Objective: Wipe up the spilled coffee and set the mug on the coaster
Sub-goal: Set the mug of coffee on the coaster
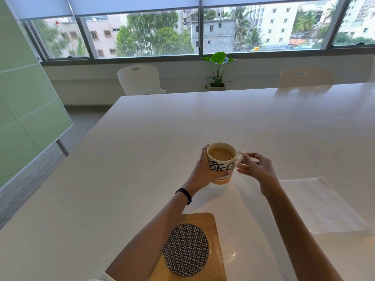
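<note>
A cream mug (222, 165) with black lettering and an orange band stands on the white table, nearly full of milky coffee. My left hand (205, 169) wraps around its left side and base. My right hand (256, 169) pinches the handle on the mug's right. Nearer to me, a round black-and-white woven coaster (185, 249) lies on a wooden board (215, 266), partly under my left forearm. A folded white cloth (320, 205) lies to the right of my right arm. I see no spilled coffee on the table.
The white table (142, 159) stretches far ahead and to both sides. Two white chairs (140, 79) stand at its far edge, with a potted plant (218, 69) by the window. A green glass board (24, 94) stands at the left.
</note>
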